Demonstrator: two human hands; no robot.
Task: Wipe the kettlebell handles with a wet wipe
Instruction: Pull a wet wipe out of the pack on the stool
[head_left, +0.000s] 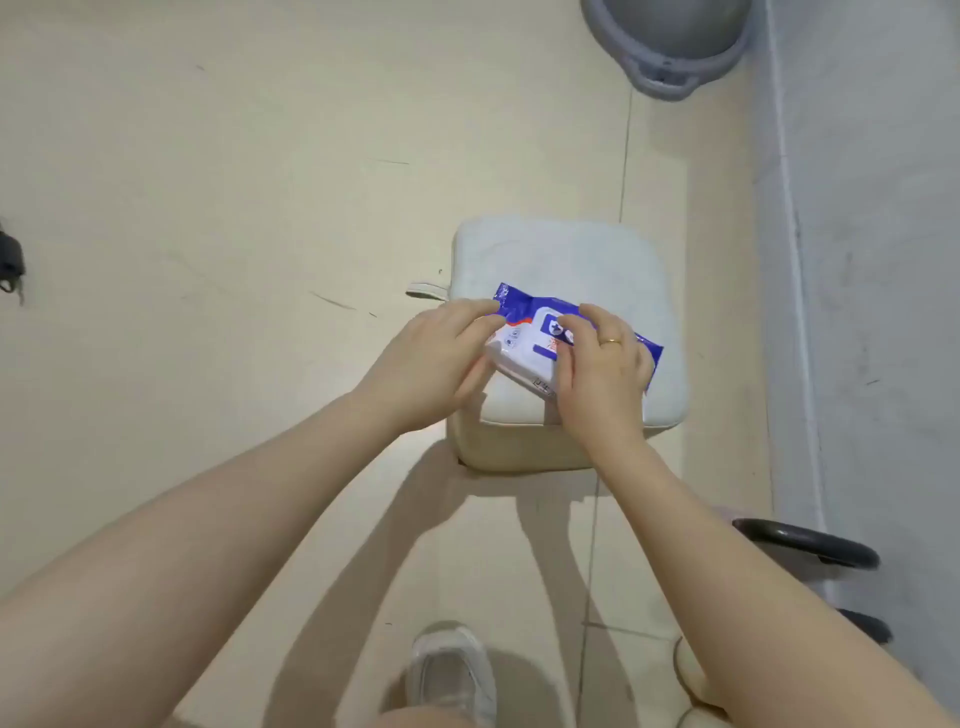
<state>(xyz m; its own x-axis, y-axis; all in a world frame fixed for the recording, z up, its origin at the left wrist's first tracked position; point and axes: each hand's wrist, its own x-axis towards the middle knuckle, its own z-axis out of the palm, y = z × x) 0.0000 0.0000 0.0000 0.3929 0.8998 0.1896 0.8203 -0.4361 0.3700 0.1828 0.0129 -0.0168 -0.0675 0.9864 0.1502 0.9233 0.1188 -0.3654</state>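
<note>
A blue and white pack of wet wipes (524, 335) lies on a white cushioned stool (561, 260). My left hand (431, 364) holds the pack's left end, thumb and fingers pinching its edge. My right hand (597, 369), with a gold ring, rests on top of the pack, fingertips at the label flap. A black kettlebell handle (810, 548) shows at the lower right, partly behind my right forearm; a second dark handle (867, 623) sits below it.
The stool stands on a cream tiled floor near a grey wall (872, 260) on the right. A grey basin (670, 47) sits at the top. A small dark object (10, 265) lies at the left edge. My white shoe (452, 670) is at the bottom.
</note>
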